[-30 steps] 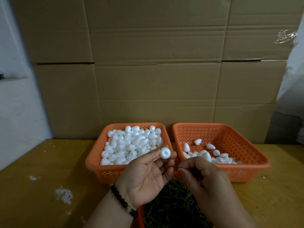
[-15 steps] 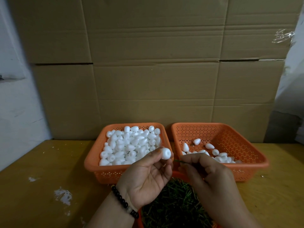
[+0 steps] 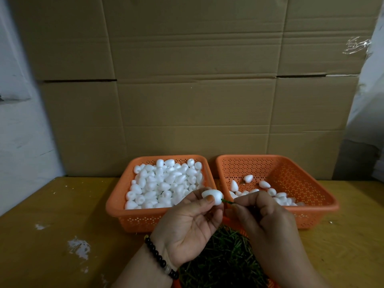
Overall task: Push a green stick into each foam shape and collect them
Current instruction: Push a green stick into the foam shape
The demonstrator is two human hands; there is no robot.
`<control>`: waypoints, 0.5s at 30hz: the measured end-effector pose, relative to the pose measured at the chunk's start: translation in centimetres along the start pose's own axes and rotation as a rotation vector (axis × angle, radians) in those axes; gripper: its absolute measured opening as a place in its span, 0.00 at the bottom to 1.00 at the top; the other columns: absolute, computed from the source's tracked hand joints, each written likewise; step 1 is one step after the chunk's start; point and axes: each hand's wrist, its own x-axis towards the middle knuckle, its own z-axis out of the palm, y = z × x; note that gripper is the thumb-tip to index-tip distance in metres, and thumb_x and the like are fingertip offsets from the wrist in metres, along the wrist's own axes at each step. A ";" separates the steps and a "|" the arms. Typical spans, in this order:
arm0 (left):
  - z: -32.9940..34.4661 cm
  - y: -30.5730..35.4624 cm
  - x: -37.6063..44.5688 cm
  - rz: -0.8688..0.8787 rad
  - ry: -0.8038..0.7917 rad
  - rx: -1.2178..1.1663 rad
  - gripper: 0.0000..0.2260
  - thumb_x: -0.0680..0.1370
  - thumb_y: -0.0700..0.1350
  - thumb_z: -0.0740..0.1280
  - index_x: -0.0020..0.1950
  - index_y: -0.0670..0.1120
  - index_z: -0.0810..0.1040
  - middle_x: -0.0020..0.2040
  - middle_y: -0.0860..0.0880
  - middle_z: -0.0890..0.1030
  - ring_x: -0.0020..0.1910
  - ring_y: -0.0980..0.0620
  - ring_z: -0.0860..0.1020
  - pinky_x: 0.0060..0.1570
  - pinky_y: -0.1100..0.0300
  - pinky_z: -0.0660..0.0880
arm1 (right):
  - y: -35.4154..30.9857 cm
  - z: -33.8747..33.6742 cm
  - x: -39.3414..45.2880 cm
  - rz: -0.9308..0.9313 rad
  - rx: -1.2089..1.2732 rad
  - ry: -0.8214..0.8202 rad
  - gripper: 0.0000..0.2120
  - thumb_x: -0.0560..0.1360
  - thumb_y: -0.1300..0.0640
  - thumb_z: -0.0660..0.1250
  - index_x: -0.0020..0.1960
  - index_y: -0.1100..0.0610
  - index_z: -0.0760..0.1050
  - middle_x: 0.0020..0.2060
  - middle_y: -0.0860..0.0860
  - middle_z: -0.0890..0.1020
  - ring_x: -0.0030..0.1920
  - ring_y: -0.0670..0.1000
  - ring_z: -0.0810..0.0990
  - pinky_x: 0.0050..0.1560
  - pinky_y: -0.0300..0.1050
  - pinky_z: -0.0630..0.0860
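My left hand [image 3: 187, 223] pinches a white foam shape [image 3: 213, 196] between thumb and fingertips, above the gap between two orange baskets. My right hand [image 3: 261, 223] pinches a thin green stick [image 3: 227, 201] whose tip is in the right end of that foam shape. The left basket [image 3: 118, 206] is heaped with plain white foam shapes [image 3: 166, 183]. The right basket [image 3: 324, 202] holds several foam shapes [image 3: 249, 179] near its front left; my right hand hides some of them.
A pile of green sticks [image 3: 222, 262] lies in an orange container under my wrists at the bottom edge. The baskets stand on a yellow wooden table [image 3: 62, 225] with white paint marks. A cardboard wall [image 3: 187, 90] rises right behind them.
My right hand brought the green stick up to the foam shape and its tip went in. My left hand turned the foam shape sideways towards the stick.
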 end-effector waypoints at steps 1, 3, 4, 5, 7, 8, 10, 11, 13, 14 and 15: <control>0.0 0.0 0.0 0.005 -0.003 0.003 0.12 0.67 0.31 0.69 0.49 0.39 0.80 0.43 0.41 0.82 0.37 0.48 0.82 0.34 0.59 0.80 | 0.0 0.0 0.0 0.002 0.000 -0.001 0.08 0.71 0.62 0.72 0.43 0.50 0.78 0.35 0.44 0.84 0.37 0.38 0.82 0.37 0.34 0.79; 0.0 0.0 0.0 0.016 -0.012 0.015 0.09 0.67 0.31 0.69 0.45 0.39 0.82 0.43 0.41 0.82 0.37 0.48 0.82 0.35 0.58 0.80 | 0.0 0.0 0.0 0.012 0.004 -0.006 0.08 0.71 0.63 0.72 0.43 0.50 0.78 0.34 0.43 0.84 0.36 0.38 0.82 0.36 0.32 0.78; 0.0 0.0 -0.1 0.021 -0.017 0.024 0.08 0.67 0.31 0.69 0.43 0.40 0.83 0.44 0.41 0.82 0.38 0.49 0.82 0.35 0.58 0.80 | -0.1 0.0 0.0 0.014 0.002 -0.007 0.08 0.71 0.63 0.72 0.42 0.50 0.78 0.34 0.42 0.84 0.36 0.37 0.82 0.35 0.31 0.77; 0.1 -0.1 -0.1 0.027 -0.022 0.034 0.08 0.67 0.31 0.69 0.42 0.40 0.84 0.44 0.41 0.83 0.38 0.49 0.82 0.35 0.58 0.80 | -0.1 0.0 0.0 0.012 -0.003 -0.007 0.08 0.71 0.63 0.72 0.42 0.51 0.78 0.34 0.40 0.83 0.35 0.37 0.82 0.35 0.30 0.76; 0.1 -0.1 -0.1 0.033 -0.031 0.050 0.08 0.68 0.31 0.68 0.41 0.40 0.84 0.43 0.41 0.83 0.38 0.49 0.82 0.36 0.58 0.80 | -0.1 0.0 0.1 0.015 -0.001 -0.010 0.08 0.71 0.64 0.72 0.41 0.51 0.78 0.36 0.40 0.83 0.34 0.37 0.81 0.34 0.29 0.75; 0.1 -0.1 -0.1 0.035 -0.035 0.056 0.08 0.68 0.31 0.68 0.41 0.40 0.84 0.43 0.41 0.83 0.38 0.50 0.82 0.36 0.58 0.80 | -0.1 0.0 0.1 0.021 0.008 -0.015 0.07 0.71 0.64 0.72 0.42 0.52 0.78 0.36 0.40 0.84 0.34 0.38 0.82 0.34 0.30 0.76; 0.2 -0.1 -0.1 0.039 -0.043 0.066 0.08 0.68 0.31 0.68 0.41 0.40 0.85 0.43 0.41 0.83 0.38 0.50 0.82 0.37 0.58 0.80 | -0.1 -0.1 0.1 0.035 0.025 -0.020 0.07 0.71 0.64 0.72 0.42 0.52 0.79 0.36 0.42 0.84 0.35 0.39 0.82 0.35 0.34 0.78; 0.2 -0.1 -0.1 0.041 -0.046 0.069 0.08 0.68 0.31 0.68 0.42 0.40 0.85 0.43 0.41 0.83 0.38 0.50 0.82 0.37 0.58 0.80 | -0.1 -0.1 0.1 0.042 0.031 -0.021 0.07 0.71 0.64 0.72 0.42 0.52 0.79 0.35 0.43 0.84 0.35 0.39 0.82 0.36 0.36 0.79; 0.2 -0.2 -0.1 0.045 -0.045 0.074 0.08 0.68 0.31 0.68 0.42 0.40 0.84 0.44 0.41 0.83 0.39 0.50 0.82 0.37 0.58 0.80 | -0.1 -0.1 0.1 0.050 0.026 -0.023 0.07 0.72 0.63 0.72 0.42 0.52 0.79 0.35 0.44 0.84 0.35 0.40 0.83 0.36 0.38 0.79; 0.2 -0.2 -0.1 0.046 -0.042 0.078 0.08 0.68 0.31 0.68 0.42 0.40 0.84 0.44 0.41 0.83 0.39 0.50 0.82 0.37 0.58 0.80 | -0.1 -0.1 0.1 0.051 0.019 -0.025 0.07 0.72 0.63 0.72 0.42 0.52 0.79 0.36 0.44 0.84 0.35 0.40 0.82 0.36 0.37 0.79; 0.2 -0.2 -0.1 0.048 -0.039 0.083 0.08 0.68 0.31 0.68 0.42 0.40 0.85 0.44 0.41 0.83 0.39 0.50 0.82 0.37 0.58 0.80 | -0.2 -0.1 0.1 0.051 0.011 -0.027 0.07 0.72 0.63 0.72 0.42 0.52 0.79 0.36 0.43 0.84 0.35 0.40 0.82 0.36 0.35 0.78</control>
